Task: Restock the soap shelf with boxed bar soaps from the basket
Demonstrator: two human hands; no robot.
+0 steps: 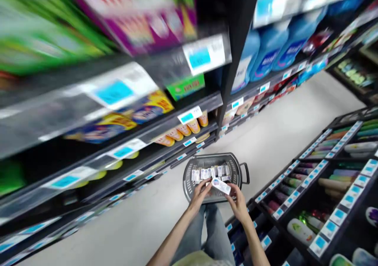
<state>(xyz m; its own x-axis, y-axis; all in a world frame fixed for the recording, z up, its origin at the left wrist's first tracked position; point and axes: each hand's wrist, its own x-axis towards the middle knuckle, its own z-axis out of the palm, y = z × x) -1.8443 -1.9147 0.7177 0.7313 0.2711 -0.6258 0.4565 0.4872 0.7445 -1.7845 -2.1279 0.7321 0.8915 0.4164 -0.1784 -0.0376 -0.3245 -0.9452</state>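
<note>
You're in a shop: black shelving (239, 22) with white-and-blue rectangular price labels (199, 58) flanks your fingers (203, 184) on both sides, and a grey perforated plastic shopping basket (235, 171) sits beneath them.

No lettering can be read with certainty: print blurs on a price tag (116, 92) at left, blue bottles (268, 61) at upper right, a yellow-and-blue box (153, 106) left of center and a white box (221, 185) at lower center.
</note>
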